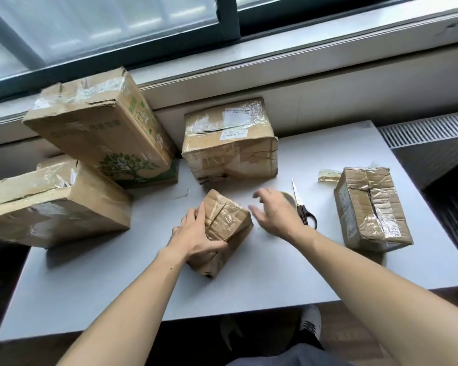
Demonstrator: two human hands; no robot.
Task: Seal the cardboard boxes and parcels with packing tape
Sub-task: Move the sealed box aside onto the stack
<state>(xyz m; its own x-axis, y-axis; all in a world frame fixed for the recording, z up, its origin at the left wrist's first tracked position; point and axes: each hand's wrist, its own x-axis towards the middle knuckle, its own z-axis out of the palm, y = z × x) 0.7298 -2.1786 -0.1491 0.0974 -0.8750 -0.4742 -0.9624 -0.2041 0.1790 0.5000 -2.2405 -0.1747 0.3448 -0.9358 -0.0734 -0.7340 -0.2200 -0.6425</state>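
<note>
The left hand (198,239) grips the small box (228,223) by its left side, likely to steady it for taping. The right hand (275,212) hovers released, fingers spread, just right of that box, seemingly poised to take the tape roll (288,197). The roll lies mid-table (249,291), partly hidden behind that hand, beside the scissors (302,207).
</note>
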